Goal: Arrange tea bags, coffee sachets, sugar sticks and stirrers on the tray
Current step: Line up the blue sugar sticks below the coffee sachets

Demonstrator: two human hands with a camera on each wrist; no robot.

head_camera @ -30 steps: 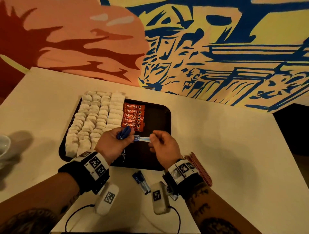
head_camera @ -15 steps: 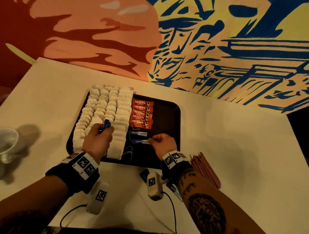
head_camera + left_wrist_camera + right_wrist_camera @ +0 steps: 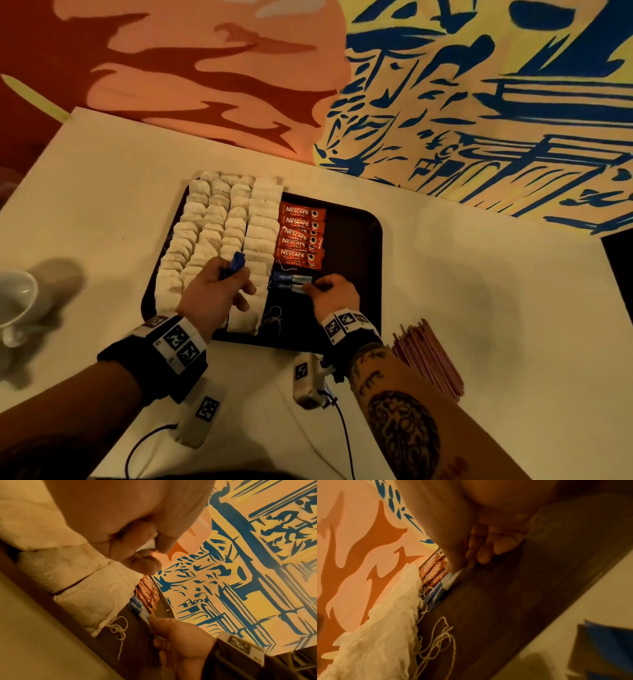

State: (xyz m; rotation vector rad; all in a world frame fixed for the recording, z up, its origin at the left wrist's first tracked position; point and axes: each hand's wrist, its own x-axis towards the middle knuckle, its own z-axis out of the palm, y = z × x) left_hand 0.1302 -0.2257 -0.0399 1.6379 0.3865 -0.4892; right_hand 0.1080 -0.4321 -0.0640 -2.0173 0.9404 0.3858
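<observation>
The tray (image 3: 359, 240) is dark, flat and low-rimmed, lying on the pale worktop (image 3: 479, 291); it looks stiff enough to carry by its rim. On the tray's left half the tea bags (image 3: 219, 233) fill four overlapping rows: white, crinkled paper pouches, soft and very light, with loose strings trailing at the tray's near edge, so they would likely shift at a brush and are best lifted by a corner. Just right of them, toward the tray's far side, five red coffee sachets (image 3: 299, 236) lie shingled; they look glossy and probably slippery, best pinched at a sealed end. Off the tray, beyond its near right corner, a bundle of reddish stirrers (image 3: 428, 359) lies on the worktop, thin and rigid-looking, best gathered around the middle. Directly nearer than the sachets lie two blue-and-white sugar sticks (image 3: 291, 281), side by side, small, light and bendable. The right hand (image 3: 337, 296) pinches the pale end of the nearer one between thumb and fingertips, low against the tray. The left hand (image 3: 214, 294), above the tea bags, is curled around more blue sticks (image 3: 234, 264).
</observation>
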